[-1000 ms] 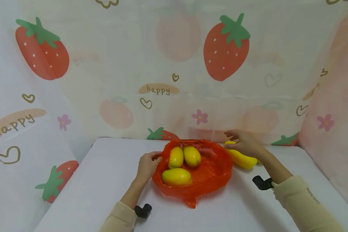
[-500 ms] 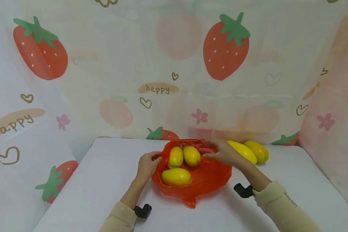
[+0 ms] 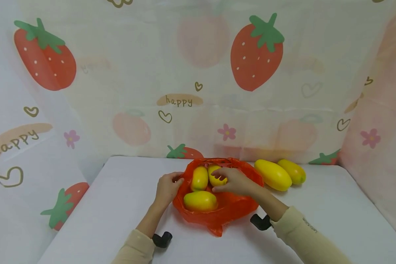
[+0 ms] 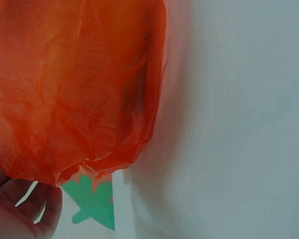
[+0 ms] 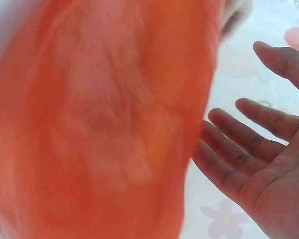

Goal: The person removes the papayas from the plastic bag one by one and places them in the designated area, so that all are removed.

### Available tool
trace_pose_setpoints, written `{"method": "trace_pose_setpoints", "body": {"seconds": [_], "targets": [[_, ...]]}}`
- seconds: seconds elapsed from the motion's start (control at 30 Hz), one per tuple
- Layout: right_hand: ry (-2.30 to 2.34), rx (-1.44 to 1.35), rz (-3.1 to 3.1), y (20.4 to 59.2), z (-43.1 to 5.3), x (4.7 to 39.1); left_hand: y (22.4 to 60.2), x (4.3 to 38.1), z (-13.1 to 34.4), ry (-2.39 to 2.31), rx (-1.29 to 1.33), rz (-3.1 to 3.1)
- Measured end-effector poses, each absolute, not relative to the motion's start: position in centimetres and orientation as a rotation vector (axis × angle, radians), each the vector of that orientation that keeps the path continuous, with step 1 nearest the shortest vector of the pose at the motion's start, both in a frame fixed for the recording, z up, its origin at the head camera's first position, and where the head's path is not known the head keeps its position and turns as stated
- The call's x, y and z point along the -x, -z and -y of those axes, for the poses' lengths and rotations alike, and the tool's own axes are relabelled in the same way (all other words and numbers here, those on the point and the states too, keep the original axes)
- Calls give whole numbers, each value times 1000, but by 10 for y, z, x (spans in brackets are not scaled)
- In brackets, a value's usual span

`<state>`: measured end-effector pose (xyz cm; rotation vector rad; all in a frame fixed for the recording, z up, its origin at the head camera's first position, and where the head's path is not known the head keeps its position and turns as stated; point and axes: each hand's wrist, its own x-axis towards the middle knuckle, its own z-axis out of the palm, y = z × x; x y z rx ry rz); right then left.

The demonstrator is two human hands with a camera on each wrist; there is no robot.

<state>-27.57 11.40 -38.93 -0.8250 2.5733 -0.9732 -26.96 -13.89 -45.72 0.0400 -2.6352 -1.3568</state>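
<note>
A red plastic bag (image 3: 232, 205) stands with its mouth spread wide on the white table. Inside lie three yellow mango-like fruits: one at the front (image 3: 200, 201), one at the back left (image 3: 200, 178) and one at the back right (image 3: 214, 171), partly covered by my right hand. My left hand (image 3: 166, 189) pinches the bag's left rim; its fingers (image 4: 51, 206) also show at the rim in the left wrist view. Over the bag's mouth, my right hand (image 3: 235, 181) is held with spread fingers and nothing in it. In the right wrist view its fingers (image 5: 249, 142) are extended.
Right of the bag lie two more yellow fruits, a larger one (image 3: 273, 175) and a smaller one (image 3: 293, 171), side by side near the table's back edge. A printed strawberry curtain (image 3: 198, 124) hangs behind the white table (image 3: 125, 194).
My right hand has moved left from over the large yellow fruit beside the bag to over the bag's mouth, uncovering both outside fruits. The left hand stays at the rim.
</note>
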Motion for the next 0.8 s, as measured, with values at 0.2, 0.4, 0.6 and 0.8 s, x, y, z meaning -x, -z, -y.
{"method": "trace_pose_setpoints", "body": {"seconds": [0.2,0.4,0.6,0.8], "targets": [[938,844,-2552,395,-102,274,456,268,137,1351,-47,2641],[899,804,-2533,400,-91,273,455,268,138,1352,-52,2641],[801,818,-2532,404,-79,273,459,269,140,1285,-9,2629],[687,789,-2548,407,-68,272,458,269,139,1333,-43,2633]]}}
